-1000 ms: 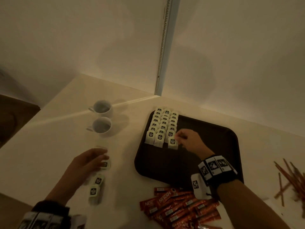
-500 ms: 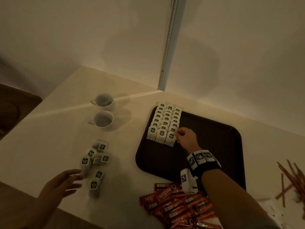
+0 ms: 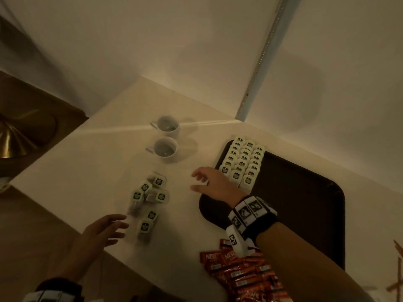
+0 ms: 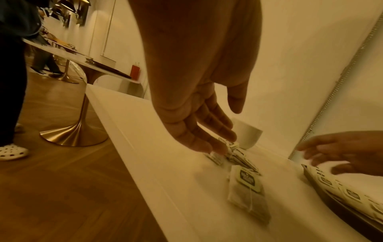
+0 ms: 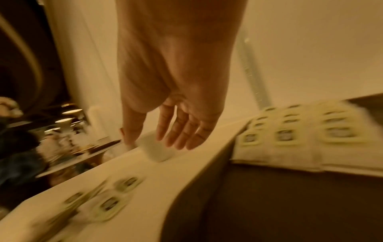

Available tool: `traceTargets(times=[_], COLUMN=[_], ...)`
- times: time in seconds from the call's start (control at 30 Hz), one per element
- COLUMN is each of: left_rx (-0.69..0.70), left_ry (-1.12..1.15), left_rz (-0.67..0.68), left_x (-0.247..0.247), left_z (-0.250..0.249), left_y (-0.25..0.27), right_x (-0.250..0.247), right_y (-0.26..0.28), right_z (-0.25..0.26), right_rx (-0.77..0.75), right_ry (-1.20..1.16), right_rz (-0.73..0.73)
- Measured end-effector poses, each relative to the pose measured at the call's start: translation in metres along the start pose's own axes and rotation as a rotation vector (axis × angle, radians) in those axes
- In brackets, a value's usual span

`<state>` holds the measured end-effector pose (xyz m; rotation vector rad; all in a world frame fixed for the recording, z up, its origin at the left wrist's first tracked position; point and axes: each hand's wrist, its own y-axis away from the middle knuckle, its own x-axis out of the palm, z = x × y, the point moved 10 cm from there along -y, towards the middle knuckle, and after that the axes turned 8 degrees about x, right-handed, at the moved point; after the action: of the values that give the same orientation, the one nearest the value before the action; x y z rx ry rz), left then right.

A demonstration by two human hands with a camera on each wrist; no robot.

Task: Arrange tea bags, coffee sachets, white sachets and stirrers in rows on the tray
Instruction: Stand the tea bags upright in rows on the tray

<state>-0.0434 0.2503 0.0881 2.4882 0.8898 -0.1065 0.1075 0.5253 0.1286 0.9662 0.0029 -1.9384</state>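
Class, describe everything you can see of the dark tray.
The tray is dark brown, rectangular with rounded corners and a low raised rim, seemingly plastic. It lies flat on the pale table near the wall. Three neat rows of tea bags fill its far left corner; the rest is bare. The right hand reaches across its left edge, fingers spread.

Head view overhead — wrist views low
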Motion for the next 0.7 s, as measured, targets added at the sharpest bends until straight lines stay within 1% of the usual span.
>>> traceTargets(times=[0.03, 0.1, 0.17, 0.27, 0.37, 0.43, 0.5, 0.6, 0.7], left_rx=[-0.002, -0.011, -0.020, -0.019, -0.006, 0.003, 0.005, 0.013, 0.019], left_ry=[0.009, 0.029, 0.041, 0.024, 0.007, 0.006, 0.012, 0.017, 0.014], left_rz=[-0.003, -0.007, -0.019, -0.025, -0.023, -0.030, -0.037, -0.043, -0.043], left_x=[-0.001, -0.001, -0.004, -0.012, -0.020, -0.024, -0.027, -0.028, -0.029], left_z=[0.003, 0.006, 0.010, 0.016, 0.018, 0.018, 0.018, 0.018, 0.017], left_y=[0.003, 0.010, 0.015, 0.020, 0.025, 0.027, 0.029, 0.030, 0.028], right_x=[0.023, 0.062, 0.088, 0.111, 0.117, 0.115, 0.115, 0.115, 0.114], right_y=[-0.007, -0.023, -0.039, -0.055, -0.059, -0.058, -0.057, -0.059, -0.059], right_z=[0.013, 0.031, 0.045, 0.057, 0.063, 0.066, 0.065, 0.059, 0.053], right_rx=[-0.021, -0.039, -0.056, -0.074, -0.081, -0.094, -0.079, -0.012, 0.045], right_ry=[0.060, 0.188, 0.283, 0.390, 0.503, 0.519, 0.469, 0.349, 0.355], right_rz=[0.094, 0.203, 0.233, 0.234, 0.173, 0.122, 0.114, 0.129, 0.149])
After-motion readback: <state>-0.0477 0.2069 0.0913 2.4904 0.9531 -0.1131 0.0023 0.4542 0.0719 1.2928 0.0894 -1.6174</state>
